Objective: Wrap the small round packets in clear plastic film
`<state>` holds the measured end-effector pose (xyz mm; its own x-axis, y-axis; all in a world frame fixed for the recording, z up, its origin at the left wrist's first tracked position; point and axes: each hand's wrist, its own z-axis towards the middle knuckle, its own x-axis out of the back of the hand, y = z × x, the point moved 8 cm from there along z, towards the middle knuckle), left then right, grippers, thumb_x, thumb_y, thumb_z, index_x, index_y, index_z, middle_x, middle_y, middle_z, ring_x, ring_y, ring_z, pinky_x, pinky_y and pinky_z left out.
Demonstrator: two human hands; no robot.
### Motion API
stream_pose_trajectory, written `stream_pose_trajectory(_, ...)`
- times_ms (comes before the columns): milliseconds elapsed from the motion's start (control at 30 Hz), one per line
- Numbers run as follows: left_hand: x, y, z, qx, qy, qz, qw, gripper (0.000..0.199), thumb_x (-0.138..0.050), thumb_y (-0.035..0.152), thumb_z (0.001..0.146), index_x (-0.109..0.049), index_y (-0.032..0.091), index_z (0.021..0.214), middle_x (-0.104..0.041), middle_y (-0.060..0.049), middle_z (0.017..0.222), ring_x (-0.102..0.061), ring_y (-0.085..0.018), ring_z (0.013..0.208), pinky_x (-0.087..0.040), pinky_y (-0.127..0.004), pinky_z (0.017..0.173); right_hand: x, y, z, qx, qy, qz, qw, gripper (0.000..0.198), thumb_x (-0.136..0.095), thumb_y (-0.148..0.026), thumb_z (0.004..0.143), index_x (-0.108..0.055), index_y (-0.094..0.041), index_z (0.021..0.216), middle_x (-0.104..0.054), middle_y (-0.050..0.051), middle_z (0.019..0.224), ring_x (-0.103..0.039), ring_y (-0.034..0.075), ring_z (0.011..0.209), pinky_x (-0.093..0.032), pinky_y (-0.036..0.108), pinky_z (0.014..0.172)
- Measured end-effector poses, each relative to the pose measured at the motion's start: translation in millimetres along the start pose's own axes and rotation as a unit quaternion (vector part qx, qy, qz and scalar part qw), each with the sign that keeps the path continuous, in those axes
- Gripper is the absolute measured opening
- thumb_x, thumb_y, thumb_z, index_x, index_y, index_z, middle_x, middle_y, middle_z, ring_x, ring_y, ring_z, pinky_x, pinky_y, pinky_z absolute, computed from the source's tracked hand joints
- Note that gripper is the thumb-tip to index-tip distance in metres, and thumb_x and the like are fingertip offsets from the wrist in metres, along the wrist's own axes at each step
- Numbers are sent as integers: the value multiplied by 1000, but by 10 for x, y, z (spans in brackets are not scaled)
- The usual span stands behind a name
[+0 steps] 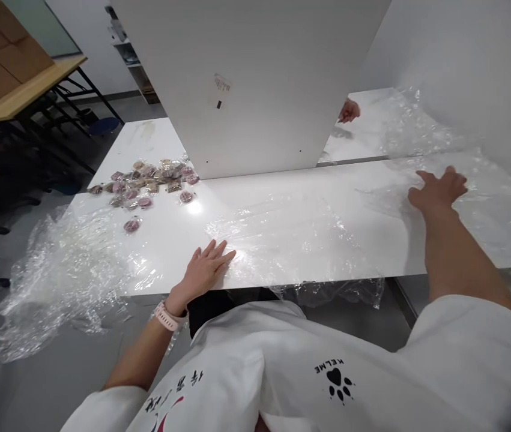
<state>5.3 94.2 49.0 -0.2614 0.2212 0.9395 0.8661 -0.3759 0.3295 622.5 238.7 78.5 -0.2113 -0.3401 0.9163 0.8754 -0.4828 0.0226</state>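
My left hand (206,268) lies with fingers spread on the left edge of a clear plastic bag (289,234), which is laid flat on the white table (381,231). Part of that plastic hangs over the front edge. Out to the right, my right hand (441,191) has its fingers apart over a pile of clear plastic bags (493,210); whether it touches them I cannot tell. Neither hand grips anything. To the left, several small wrapped items (145,183), purple and tan, sit in a loose group, with one purple packet (132,225) nearer to me.
A white upright panel (259,90) rises behind the table's middle. Beyond it shows another person's hand (349,111) over a far white tabletop. Crumpled clear plastic (66,270) spills off the left edge. Cardboard (0,54) leans on a wooden table at far left.
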Motion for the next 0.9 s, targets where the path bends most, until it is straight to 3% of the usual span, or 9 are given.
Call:
stream_pose_trajectory(100, 259, -354, -96, 98, 20, -65, 993, 41, -40, 52, 99, -69, 34, 122, -61, -2, 140, -56, -30, 130, -48, -48, 103, 215, -422, -218, 11, 4, 77, 997, 49, -55, -23, 91, -57, -17, 139, -26, 25, 158, -22, 35, 143, -27, 55, 102)
stream_pose_trajectory(167, 464, -563, -39, 173, 90, -78, 978, 43, -40, 51, 99, -70, 27, 119, -68, -6, 130, -62, -28, 119, -51, -44, 98, 285, -911, -523, 54, -55, 174, 982, 48, -50, -33, 95, -54, -21, 141, -45, 20, 148, -41, 32, 132, -34, 50, 101)
stream_pose_trajectory(233, 559, -678, 132, 215, 132, -49, 967, 40, -48, 46, 96, -65, 23, 124, -67, -9, 128, -60, -30, 119, -50, -45, 96, 210, -1442, -904, 76, -186, 260, 944, 52, -52, -48, 92, -56, -21, 137, -62, 15, 127, -57, 28, 108, -43, 44, 91)
stream_pose_trajectory(367, 413, -783, 560, 230, 70, 9, 971, 28, -65, 37, 83, -68, 18, 104, -67, -14, 115, -57, -32, 112, -50, -42, 85, 132, -2224, -1431, 112, -297, 278, 906, 44, -66, -51, 78, -64, -21, 111, -68, 9, 106, -61, 25, 91, -46, 36, 77)
stream_pose_trajectory(500, 442, -941, 594, 222, 23, -63, 973, 12, -57, 27, 87, -62, 20, 80, -68, -6, 84, -61, -22, 81, -45, -32, 68, 141, -2576, -1469, 157, -333, 321, 873, 18, -60, -40, 80, -62, -22, 80, -67, 3, 86, -58, 19, 76, -43, 31, 69)
stream_pose_trajectory(600, 675, -1145, 454, 242, 31, -98, 965, 12, -59, 28, 87, -60, 20, 79, -67, -5, 81, -59, -19, 72, -42, -30, 65, 306, -2747, -1310, 176, -301, 356, 867, 22, -58, -41, 83, -65, -21, 86, -67, 5, 88, -59, 20, 79, -45, 32, 71)
stream_pose_trajectory(733, 1077, -1419, 452, 264, 139, -89, 950, 17, -63, 32, 89, -63, 17, 95, -69, -10, 101, -61, -23, 90, -46, -34, 77, 832, -3075, -1214, 218, -102, 295, 925, 42, -52, -31, 89, -60, -16, 127, -62, 16, 125, -53, 33, 116, -43, 50, 96)
stream_pose_trajectory(800, 1240, -1508, 566, 261, 221, -76, 937, 23, -57, 32, 94, -62, 15, 108, -67, -13, 115, -58, -26, 106, -46, -39, 87, 1036, -3347, -1429, 284, -54, 300, 909, 47, -46, -32, 94, -53, -20, 138, -55, 14, 139, -44, 35, 131, -37, 56, 106)
stream_pose_trajectory(900, 1218, -1576, 879, 252, 231, -50, 938, 28, -44, 23, 99, -58, 14, 121, -62, -14, 129, -51, -27, 122, -45, -41, 96, 978, -3727, -2033, 406, -146, 314, 846, 49, -34, -47, 101, -47, -30, 145, -49, 6, 149, -40, 32, 140, -34, 57, 113)
